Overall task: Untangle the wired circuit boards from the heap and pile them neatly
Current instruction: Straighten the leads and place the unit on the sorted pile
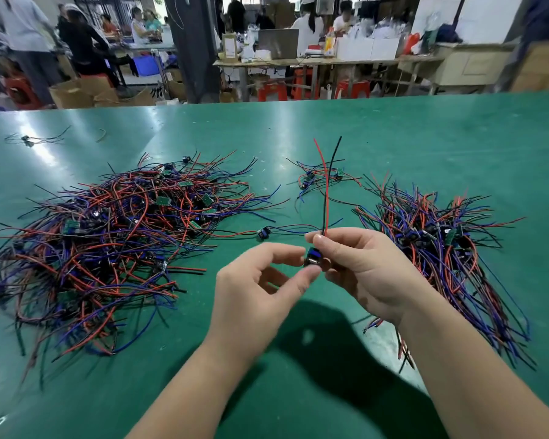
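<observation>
Circuit board [313, 258] held just above the green bench [298, 391] — the left hand [260, 280] pinches it by thumb and fingertip, the right hand [362, 274] grips its red and black wires [326, 191], which stand upright. Left of the hands sprawls the tangled heap [108, 242]; right of them a straighter pile [441, 248] — beyond, a few loose boards [317, 179]

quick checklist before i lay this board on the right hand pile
1. Grip on small blue and black circuit board: ok, left hand and right hand both pinch it.
2. Its thin red wire and black wire free: ok, standing clear above the right hand.
3. Other leads: cannot tell, hands hide them.
4. Combed pile of red, blue and black wired boards reachable: ok, beside the right hand.
5. Strays gathered: not ok, a loose wired board lies on the green table beyond the hands.
</observation>
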`<state>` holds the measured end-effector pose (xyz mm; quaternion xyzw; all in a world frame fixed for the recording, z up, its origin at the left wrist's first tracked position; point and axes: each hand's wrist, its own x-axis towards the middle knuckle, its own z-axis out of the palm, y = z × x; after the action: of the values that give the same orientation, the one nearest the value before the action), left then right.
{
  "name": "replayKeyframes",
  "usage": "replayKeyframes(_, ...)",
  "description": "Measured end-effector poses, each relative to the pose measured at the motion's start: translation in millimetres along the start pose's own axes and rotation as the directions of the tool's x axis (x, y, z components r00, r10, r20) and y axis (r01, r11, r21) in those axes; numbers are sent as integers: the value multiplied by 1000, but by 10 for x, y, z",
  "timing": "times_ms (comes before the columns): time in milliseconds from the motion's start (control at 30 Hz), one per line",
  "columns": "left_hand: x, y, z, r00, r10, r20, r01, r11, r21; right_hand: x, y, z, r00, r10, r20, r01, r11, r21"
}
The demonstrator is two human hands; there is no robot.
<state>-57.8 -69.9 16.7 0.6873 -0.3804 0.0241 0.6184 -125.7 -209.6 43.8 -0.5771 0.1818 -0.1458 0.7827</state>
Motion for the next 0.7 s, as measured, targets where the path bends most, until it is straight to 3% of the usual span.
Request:
replayKeyframes(33,2,21,11,985,-169,12,169,973,-154,5,-7,-11,1000,13,-11,-13,1000,-14)
replayKeyframes(100,22,20,25,887,-438,143,459,812,-359,17,7,-20,999,33,-12,-33,998,-56)
replayKeyframes(200,22,20,66,771,-561,301,637,662,-395,34,68,-15,997,84,2,-83,993,-86)
replayKeyframes(267,8,21,115,751,-592,293,658,631,-410,50,106,-12,995,96,-25,-98,990,-101)
replayKeyframes(400,-3,36,183,752,-589,296,660,664,-353,92,80,-62,989,41,-140,-58,991,-118)
replayKeyframes(567,-38,77,99,604,-528,597,755,619,-217,115,-151,-349,931,-31,-364,66,994,83)
replayKeyframes(700,-33,88,-8,515,-442,734,765,624,-161,120,-154,-403,936,-23,-352,76,988,138)
